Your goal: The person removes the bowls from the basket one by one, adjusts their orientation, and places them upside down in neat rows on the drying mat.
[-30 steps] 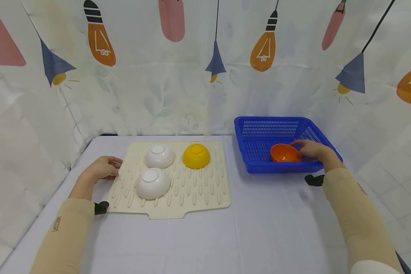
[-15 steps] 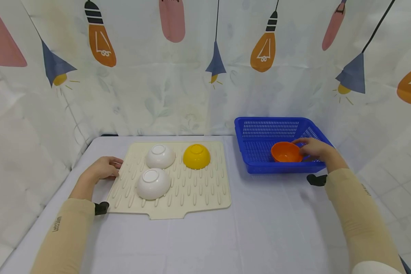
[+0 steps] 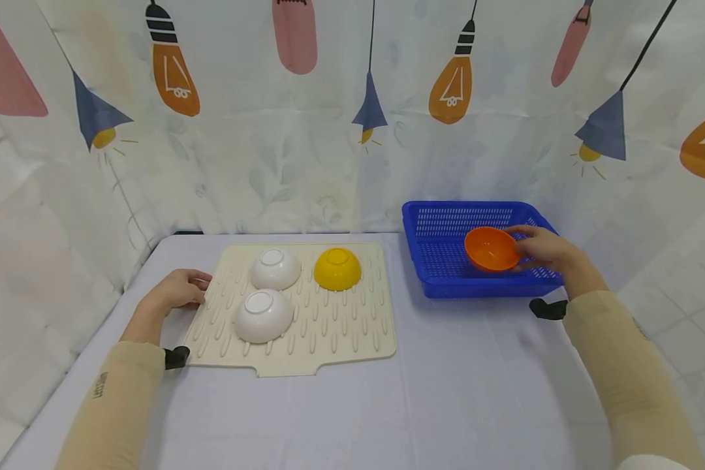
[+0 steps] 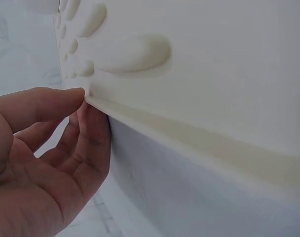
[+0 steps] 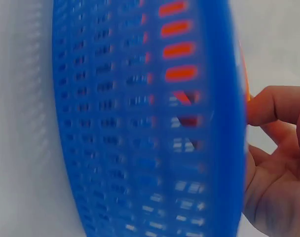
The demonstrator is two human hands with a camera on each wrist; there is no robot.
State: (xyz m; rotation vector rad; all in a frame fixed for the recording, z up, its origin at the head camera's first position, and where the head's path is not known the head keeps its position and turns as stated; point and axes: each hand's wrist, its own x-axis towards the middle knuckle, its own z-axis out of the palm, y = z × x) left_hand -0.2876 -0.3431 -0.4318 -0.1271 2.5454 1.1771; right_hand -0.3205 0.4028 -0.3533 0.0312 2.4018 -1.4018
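An orange bowl [image 3: 489, 250], its open side tilted toward the head camera, is held by its right side in my right hand [image 3: 545, 251], over the blue basket [image 3: 472, 287]. In the right wrist view the basket wall hides most of the bowl; orange shows through the slots. My left hand [image 3: 179, 289] is at the left edge of a cream ribbed drying mat [image 3: 341, 343]. The left wrist view shows its thumb and fingers [image 4: 93, 148] pinching that edge. Two white bowls [image 3: 263, 316] and a yellow bowl [image 3: 337, 269] stand upside down on the mat.
A white cloth [image 3: 423, 405] covers the table under mat and basket. Behind hangs a curtain [image 3: 317, 163] printed with lamps and bulbs. The basket's raised front rim lies between the bowl and the near side of the table.
The orange bowl has risen from low in the basket and tipped toward the camera, with my right hand moving up and slightly right. My left hand has stayed at the mat's edge.
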